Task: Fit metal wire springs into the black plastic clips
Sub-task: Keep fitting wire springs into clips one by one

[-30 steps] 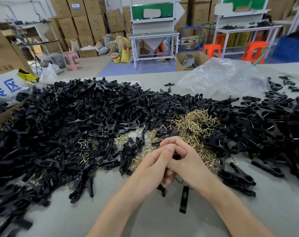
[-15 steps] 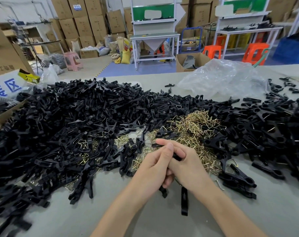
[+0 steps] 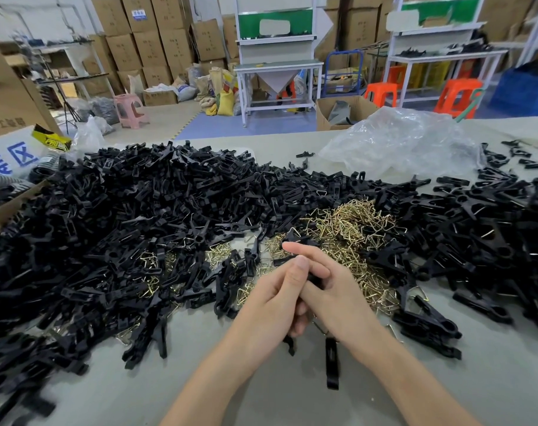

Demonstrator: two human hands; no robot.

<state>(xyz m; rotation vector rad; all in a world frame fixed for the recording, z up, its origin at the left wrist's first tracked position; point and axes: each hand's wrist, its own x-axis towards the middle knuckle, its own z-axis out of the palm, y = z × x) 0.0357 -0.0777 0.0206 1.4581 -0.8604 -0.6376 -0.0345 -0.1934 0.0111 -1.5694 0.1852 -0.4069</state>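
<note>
My left hand [image 3: 269, 305] and my right hand [image 3: 332, 290] are pressed together at the table's middle, just in front of the spring heap. Both grip one black plastic clip [image 3: 314, 279], which shows only as a dark sliver between the fingers; its lower tip [image 3: 289, 345] pokes out under the left hand. Whether a spring sits in it is hidden. Brass-coloured wire springs [image 3: 350, 229] lie in a loose heap right behind the hands. A big pile of black clip parts [image 3: 132, 222] fills the left, and another pile of clips [image 3: 489, 241] fills the right.
A single black clip part [image 3: 332, 362] lies on the grey table [image 3: 292, 398] below my right wrist. A crumpled clear plastic bag [image 3: 399, 142] sits at the far right. A cardboard box [image 3: 3, 207] stands at the left edge. Workbenches, stools and stacked cartons stand beyond the table.
Both hands stay joined on the clip. The left thumb has slid up over the right fingers, and the right index finger has stretched out a little.
</note>
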